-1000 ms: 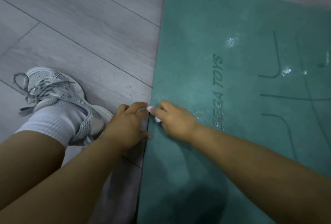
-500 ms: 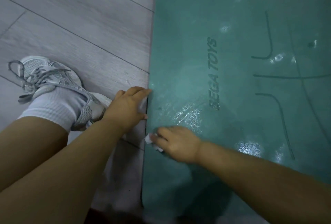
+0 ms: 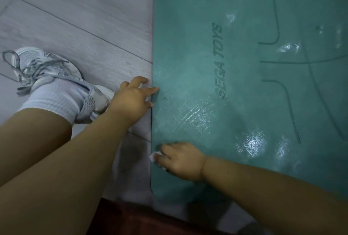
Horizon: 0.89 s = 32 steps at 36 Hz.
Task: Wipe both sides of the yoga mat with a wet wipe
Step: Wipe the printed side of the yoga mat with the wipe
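Under the right hand (image 3: 181, 163), wet wipe (image 3: 154, 156) at mat (image 3: 197, 46) edge.

Dim, cool, flat light. Glare patches on wet yoga mat (image 3: 188, 27), brightest right of centre and lower right, so source sits overhead. Soft shadow on floor (image 3: 75, 18) under left hand (image 3: 131, 101) and along mat's near corner. Wide-angle bowing at edges. Both forearms soft, near bottom murky, slight motion blur overall.
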Motion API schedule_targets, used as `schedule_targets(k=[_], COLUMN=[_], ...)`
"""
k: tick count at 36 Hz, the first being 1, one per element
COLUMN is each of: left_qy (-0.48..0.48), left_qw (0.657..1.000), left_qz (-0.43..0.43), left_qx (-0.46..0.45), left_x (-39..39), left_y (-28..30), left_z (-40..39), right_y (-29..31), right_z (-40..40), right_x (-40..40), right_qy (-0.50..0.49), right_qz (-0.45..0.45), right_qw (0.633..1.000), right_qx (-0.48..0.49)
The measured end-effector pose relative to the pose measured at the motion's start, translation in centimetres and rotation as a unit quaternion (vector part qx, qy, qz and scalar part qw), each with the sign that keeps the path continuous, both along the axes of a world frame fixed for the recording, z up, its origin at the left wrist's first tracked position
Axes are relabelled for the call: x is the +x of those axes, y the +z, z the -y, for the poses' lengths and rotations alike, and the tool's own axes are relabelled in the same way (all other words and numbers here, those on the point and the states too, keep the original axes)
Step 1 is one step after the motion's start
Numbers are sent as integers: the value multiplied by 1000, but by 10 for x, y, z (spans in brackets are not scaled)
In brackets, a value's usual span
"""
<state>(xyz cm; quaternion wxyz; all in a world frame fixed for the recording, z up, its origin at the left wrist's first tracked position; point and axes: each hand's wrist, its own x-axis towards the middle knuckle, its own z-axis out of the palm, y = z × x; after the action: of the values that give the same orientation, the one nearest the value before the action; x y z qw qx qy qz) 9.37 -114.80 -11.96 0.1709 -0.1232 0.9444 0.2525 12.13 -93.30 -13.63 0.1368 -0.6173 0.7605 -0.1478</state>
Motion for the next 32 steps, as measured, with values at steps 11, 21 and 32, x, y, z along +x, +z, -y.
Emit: schedule_targets(k=[11, 21, 32], left_qy=[-36, -70, 1], left_qw=[997, 994, 999], left_qz=[-11, 22, 42], left_qx=[-60, -77, -14], left_x=[9, 29, 63], left_y=[-3, -9, 6], left_z=[-11, -25, -62], right_y=[7, 5, 3], right_z=[-64, -29, -93], right_x=[-88, 39, -25], right_qy=[-662, -2, -639], right_qz=[1, 5, 37], right_qw=[745, 999, 764], right_qx=[83, 32, 82])
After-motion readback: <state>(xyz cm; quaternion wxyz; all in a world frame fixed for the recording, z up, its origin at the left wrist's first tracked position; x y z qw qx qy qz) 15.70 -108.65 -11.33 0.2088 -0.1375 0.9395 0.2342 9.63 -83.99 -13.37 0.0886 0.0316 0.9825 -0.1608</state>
